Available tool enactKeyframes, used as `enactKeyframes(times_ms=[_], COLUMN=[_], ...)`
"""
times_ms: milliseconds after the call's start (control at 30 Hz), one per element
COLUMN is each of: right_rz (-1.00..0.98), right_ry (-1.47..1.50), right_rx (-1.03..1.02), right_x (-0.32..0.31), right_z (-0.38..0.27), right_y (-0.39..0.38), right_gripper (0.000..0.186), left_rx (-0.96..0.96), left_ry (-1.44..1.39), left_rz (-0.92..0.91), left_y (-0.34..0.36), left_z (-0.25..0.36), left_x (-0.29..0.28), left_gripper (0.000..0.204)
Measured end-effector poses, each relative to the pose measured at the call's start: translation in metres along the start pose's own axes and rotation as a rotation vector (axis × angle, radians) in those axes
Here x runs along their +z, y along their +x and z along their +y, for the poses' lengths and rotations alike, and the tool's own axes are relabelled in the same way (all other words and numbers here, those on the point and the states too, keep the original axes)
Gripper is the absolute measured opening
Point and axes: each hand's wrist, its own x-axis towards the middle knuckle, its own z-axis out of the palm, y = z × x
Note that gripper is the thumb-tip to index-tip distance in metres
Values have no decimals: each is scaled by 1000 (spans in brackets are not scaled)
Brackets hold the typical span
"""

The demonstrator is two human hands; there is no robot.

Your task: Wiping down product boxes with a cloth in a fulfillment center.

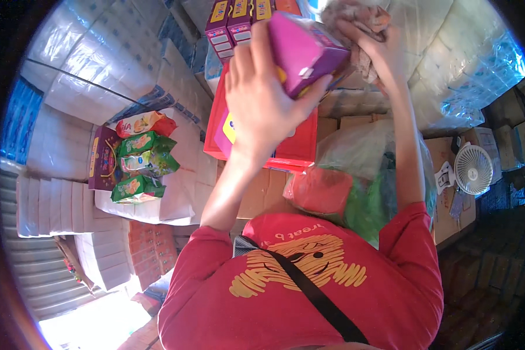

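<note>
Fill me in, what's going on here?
A person in a red shirt holds a purple box up in the left hand, over a red box. The right hand has a grip on a crumpled cloth close by; whether it touches the purple box is hard to tell. More purple boxes stand in a row beyond, and green and red packets sit off to the left.

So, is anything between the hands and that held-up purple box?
Nothing visible at the left hand, which grips the purple box directly. The right hand holds a crumpled brownish cloth, partly between that hand and the box; contact there is unclear.
</note>
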Motion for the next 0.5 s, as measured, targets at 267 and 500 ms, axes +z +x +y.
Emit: enactKeyframes(times_ms=[267, 500], right_rz=[20, 78], right_ry=[135, 139], right_rx=[-29, -52], right_x=[5, -25], right_z=[-26, 39], right_y=[-1, 10], right_gripper=[22, 21], left_rx=[28, 34], left_ry=[73, 14], left_rz=[-82, -51], left_y=[3, 0], left_z=[18, 7], left_x=[7, 4], left_gripper=[92, 93])
